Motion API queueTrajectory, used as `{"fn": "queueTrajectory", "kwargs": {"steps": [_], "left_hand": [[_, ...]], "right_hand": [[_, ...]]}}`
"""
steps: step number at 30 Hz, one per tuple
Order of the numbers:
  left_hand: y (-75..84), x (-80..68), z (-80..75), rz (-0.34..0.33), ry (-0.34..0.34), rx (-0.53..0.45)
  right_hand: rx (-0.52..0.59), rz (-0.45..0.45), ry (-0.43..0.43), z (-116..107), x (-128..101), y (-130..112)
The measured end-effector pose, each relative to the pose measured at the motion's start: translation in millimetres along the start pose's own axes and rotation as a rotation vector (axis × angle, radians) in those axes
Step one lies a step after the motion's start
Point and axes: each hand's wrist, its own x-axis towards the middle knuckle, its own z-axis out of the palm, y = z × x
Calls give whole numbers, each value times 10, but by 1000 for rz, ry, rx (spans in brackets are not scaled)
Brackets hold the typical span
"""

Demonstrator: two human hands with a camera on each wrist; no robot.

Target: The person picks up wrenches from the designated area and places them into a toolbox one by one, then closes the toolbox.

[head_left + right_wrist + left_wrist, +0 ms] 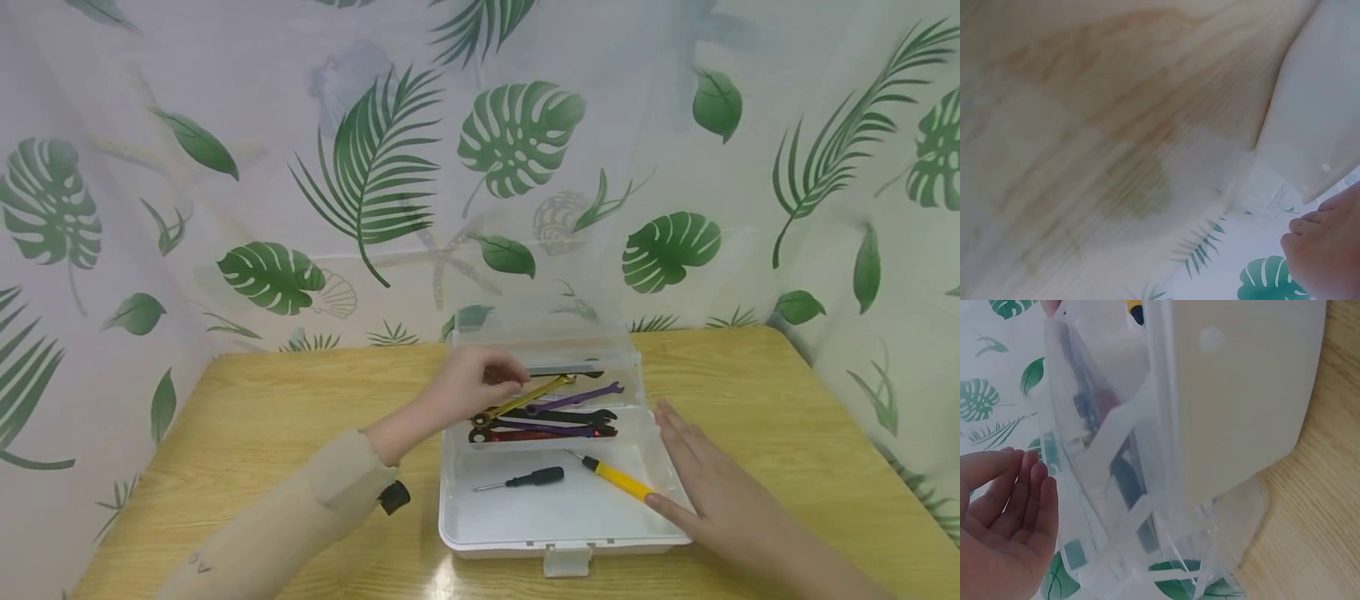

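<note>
**Both hands at the open tool box**

The white plastic tool box (558,517) sits open in the middle of the wooden tabletop (270,417), its clear lid (540,292) standing upright at the back. Across the rear compartment lies a heap of wrenches: a yellow wrench (525,398) on top, a purple wrench (577,397) just beside it, then a black wrench (570,414) and a red wrench (525,435) lower in the pile, all touching one another. In the wider front compartment lie a small black-handled screwdriver (525,479) and a yellow-handled screwdriver (615,477), a little apart from each other.

My left hand (472,385) reaches over the box's left wall into the rear compartment, fingers curled down over the near end of the yellow wrench; from the head view I cannot tell whether they grip it or only hover. The left wrist view shows that palm with the fingers relaxed and fairly straight beside the clear plastic, holding nothing that I can see.

My right hand (705,487) lies flat with fingers straight and together, resting along the box's right wall, the thumb tip touching the handle end of the yellow-handled screwdriver at the rim.

A beige sleeve (300,517) covers my left forearm. Behind the tabletop hangs a pale curtain printed with green leaves (517,133).
</note>
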Motion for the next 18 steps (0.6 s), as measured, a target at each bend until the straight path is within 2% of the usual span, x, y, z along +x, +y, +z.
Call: {"fn": "queueTrajectory", "kwargs": {"steps": [4, 11, 18], "left_hand": [[-44, -28, -73, -28, 14, -17], [-88, -115, -197, -91, 59, -10], [-173, -190, -322, -142, 126, -14]], "right_hand": [[30, 31, -14, -32, 19, -18], [11, 0, 27, -77, 95, -1], [94, 40, 15, -193, 233, 40]]}}
